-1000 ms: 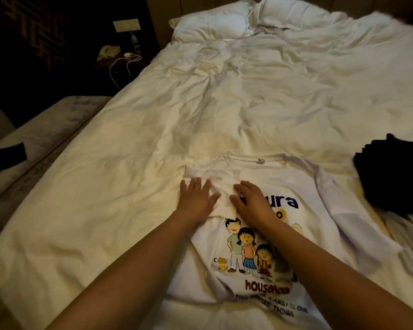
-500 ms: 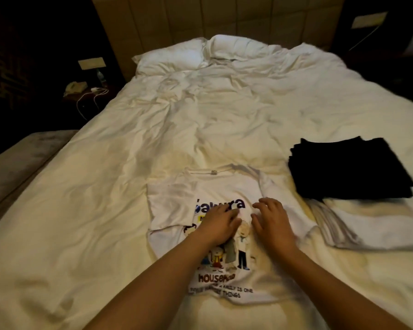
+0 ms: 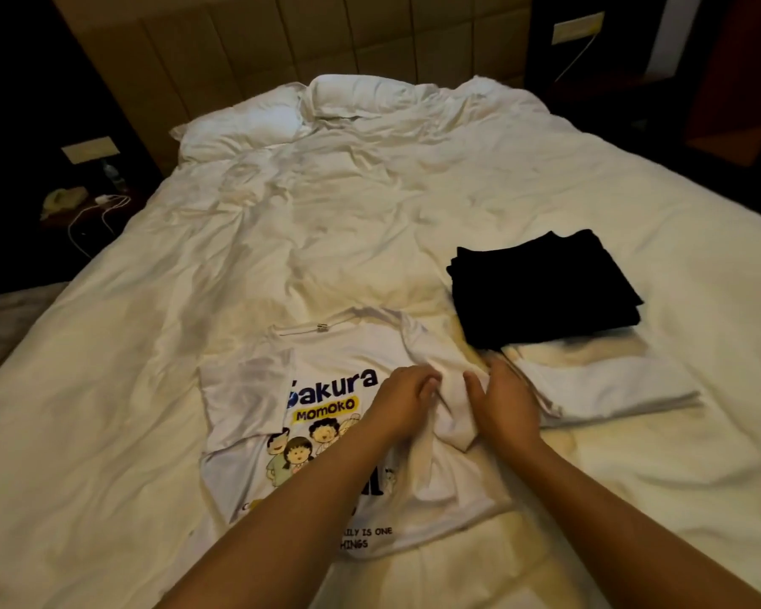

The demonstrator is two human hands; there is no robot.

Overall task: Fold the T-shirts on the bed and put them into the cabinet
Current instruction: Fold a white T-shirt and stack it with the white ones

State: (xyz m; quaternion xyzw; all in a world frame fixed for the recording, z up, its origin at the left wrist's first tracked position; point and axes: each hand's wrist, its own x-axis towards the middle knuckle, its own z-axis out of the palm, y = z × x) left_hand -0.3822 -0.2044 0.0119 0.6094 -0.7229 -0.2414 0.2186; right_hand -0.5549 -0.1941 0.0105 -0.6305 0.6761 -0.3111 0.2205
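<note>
Both hands, left hand point(image 3: 403, 400) and right hand point(image 3: 499, 400), pinch the bunched right sleeve of the white cartoon-print cotton T-shirt point(image 3: 255, 380) lying near the white bed's point(image 3: 370, 222) foot, and should draw it flat inward, keeping the edge straight.

forearms hide T-shirt point(image 3: 326, 358) print, nightstand items point(image 3: 64, 200) indistinct

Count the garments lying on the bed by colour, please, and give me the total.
White with cartoon print: 1, the white printed cotton T-shirt that both hands are folding.
Plain white: 1, the folded white garment.
Black: 1, the folded black garment lying partly on the white one.
Total: 3.
</note>
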